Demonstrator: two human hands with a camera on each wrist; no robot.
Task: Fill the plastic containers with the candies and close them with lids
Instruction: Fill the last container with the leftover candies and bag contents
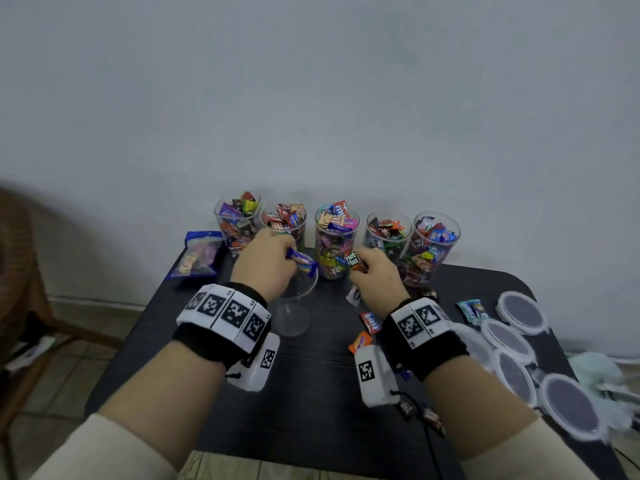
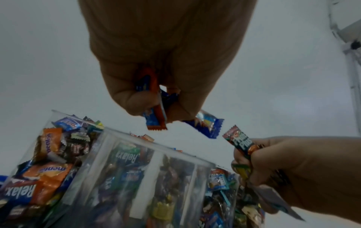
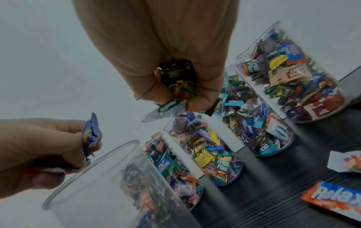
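Note:
An empty clear container (image 1: 294, 306) stands mid-table, in front of a row of several candy-filled containers (image 1: 334, 237) with no lids on. My left hand (image 1: 289, 259) hovers over the empty container's rim and grips a few wrapped candies, among them a blue one (image 1: 304, 264) (image 2: 205, 125) that sticks out. My right hand (image 1: 360, 270) is just right of the rim, holding a fistful of candies (image 3: 179, 86) with a Fruit Plus candy (image 1: 353, 259) (image 2: 240, 141) on top. Several round lids (image 1: 521, 311) lie on the table's right side.
Loose candies (image 1: 370, 322) lie on the black table (image 1: 311, 410) around my right wrist, and a light blue pair (image 1: 472, 310) lies near the lids. A blue candy bag (image 1: 199, 252) lies at the back left. A wicker chair (image 1: 17, 254) stands left of the table.

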